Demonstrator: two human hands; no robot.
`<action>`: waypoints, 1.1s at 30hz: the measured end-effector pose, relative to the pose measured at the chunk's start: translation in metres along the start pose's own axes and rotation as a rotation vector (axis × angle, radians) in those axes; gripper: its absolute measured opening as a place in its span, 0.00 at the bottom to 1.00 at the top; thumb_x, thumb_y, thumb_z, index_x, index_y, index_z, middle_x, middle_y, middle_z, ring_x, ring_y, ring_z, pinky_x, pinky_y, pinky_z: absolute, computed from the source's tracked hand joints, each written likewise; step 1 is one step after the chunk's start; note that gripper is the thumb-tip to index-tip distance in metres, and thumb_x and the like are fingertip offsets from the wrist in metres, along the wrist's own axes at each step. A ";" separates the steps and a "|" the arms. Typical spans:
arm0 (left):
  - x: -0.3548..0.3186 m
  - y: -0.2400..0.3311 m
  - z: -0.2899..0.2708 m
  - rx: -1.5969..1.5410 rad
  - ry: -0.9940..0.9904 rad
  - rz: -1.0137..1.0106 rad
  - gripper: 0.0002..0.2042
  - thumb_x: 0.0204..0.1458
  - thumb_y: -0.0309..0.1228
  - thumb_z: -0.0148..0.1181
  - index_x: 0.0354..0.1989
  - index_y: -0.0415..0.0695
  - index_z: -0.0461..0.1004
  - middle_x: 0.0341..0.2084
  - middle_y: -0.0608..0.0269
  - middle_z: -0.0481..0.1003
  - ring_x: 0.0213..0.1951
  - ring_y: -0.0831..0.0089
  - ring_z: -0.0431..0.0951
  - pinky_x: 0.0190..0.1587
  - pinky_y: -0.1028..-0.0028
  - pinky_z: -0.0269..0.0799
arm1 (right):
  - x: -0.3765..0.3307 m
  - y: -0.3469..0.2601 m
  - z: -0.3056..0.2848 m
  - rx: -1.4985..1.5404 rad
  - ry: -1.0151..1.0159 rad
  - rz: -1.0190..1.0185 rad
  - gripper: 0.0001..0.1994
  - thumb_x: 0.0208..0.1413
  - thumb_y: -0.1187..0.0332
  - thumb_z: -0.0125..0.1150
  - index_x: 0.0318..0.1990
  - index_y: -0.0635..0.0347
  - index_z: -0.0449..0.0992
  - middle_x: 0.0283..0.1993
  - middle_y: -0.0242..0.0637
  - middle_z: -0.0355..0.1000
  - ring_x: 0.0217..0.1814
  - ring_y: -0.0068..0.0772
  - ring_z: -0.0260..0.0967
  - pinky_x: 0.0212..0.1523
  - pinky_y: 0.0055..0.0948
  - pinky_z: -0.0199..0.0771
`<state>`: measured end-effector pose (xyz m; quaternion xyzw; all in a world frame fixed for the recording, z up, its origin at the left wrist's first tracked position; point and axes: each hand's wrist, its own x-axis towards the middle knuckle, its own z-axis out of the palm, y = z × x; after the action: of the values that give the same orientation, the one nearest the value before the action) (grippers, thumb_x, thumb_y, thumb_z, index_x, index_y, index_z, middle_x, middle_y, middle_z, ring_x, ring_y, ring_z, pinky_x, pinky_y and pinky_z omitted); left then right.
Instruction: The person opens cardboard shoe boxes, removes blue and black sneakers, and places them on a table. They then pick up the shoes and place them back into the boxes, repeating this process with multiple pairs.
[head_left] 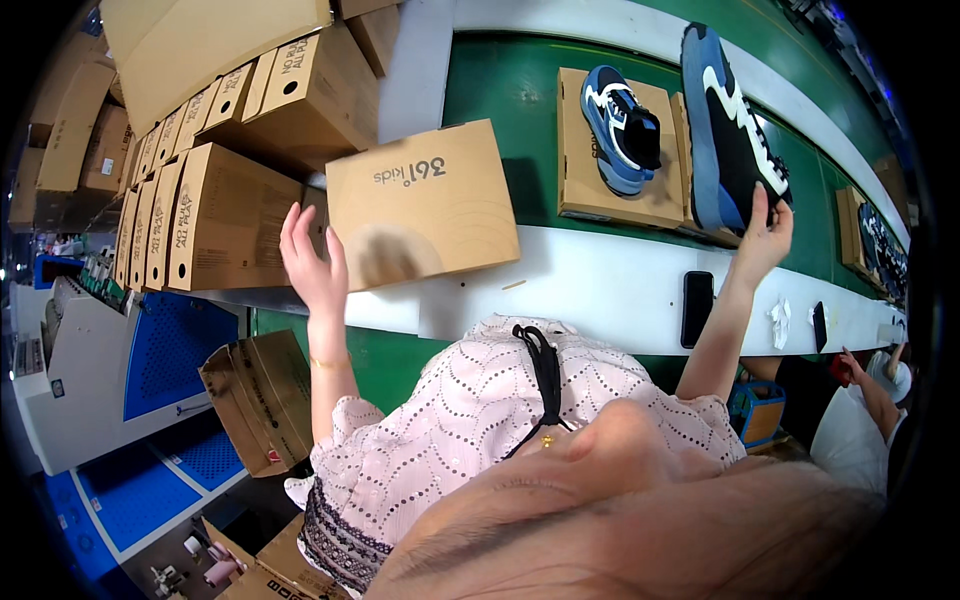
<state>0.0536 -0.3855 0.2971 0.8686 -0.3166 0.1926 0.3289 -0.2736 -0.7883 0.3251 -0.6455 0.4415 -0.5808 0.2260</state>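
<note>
The left hand (312, 258) is raised with fingers spread open, its fingertips against the left edge of a closed brown cardboard shoebox (422, 205) that sits tilted at the near edge of the green conveyor belt (490, 95), overlapping the belt's white side rail (600, 285). The right hand (765, 235) is closed around the heel of a blue, black and white sneaker (728, 130), holding it upright on its side over the belt. Just left of it, a matching smaller-looking sneaker (622, 128) lies on top of an open shoebox lid (618, 150) on the belt. A black phone (697, 308) rests on the white rail near the right forearm. Stacked flat cardboard boxes (200, 190) stand to the left of the left hand, beyond the belt's end. Another person (865, 400) sits at the lower right.
</note>
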 end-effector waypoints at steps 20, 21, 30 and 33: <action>-0.106 0.044 0.157 -1.172 -0.046 -1.223 0.33 0.52 0.60 0.46 0.41 0.35 0.71 0.29 0.57 0.76 0.32 0.70 0.78 0.35 0.72 0.75 | -0.131 -0.011 0.063 0.027 -1.041 -0.446 0.16 0.46 0.73 0.63 0.45 0.60 0.71 0.46 0.40 0.71 0.47 0.43 0.66 0.47 0.34 0.67; -0.106 0.042 0.171 -1.203 -0.260 -1.227 0.31 0.52 0.60 0.47 0.38 0.37 0.71 0.26 0.60 0.75 0.30 0.72 0.78 0.33 0.73 0.75 | -0.132 -0.015 0.066 0.009 -1.064 -0.428 0.16 0.46 0.72 0.63 0.45 0.60 0.71 0.48 0.38 0.71 0.45 0.42 0.67 0.45 0.33 0.68; -0.077 0.096 0.264 -1.222 -0.516 -1.248 0.29 0.43 0.58 0.61 0.31 0.38 0.67 0.21 0.65 0.70 0.21 0.77 0.71 0.24 0.76 0.69 | -0.120 -0.018 0.046 -0.041 -1.061 -0.208 0.17 0.55 0.67 0.56 0.51 0.60 0.68 0.44 0.38 0.73 0.42 0.33 0.70 0.42 0.28 0.69; -0.075 0.102 0.260 -1.105 -0.351 -1.128 0.25 0.46 0.51 0.63 0.36 0.39 0.69 0.27 0.65 0.72 0.27 0.79 0.71 0.31 0.79 0.67 | -0.111 -0.004 0.027 0.233 -1.032 0.154 0.23 0.61 0.53 0.44 0.55 0.61 0.63 0.43 0.40 0.73 0.42 0.29 0.69 0.45 0.27 0.66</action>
<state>-0.0364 -0.5936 0.1178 0.6272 0.0729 -0.3257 0.7037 -0.2391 -0.6998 0.2614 -0.7835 0.2516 -0.2150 0.5259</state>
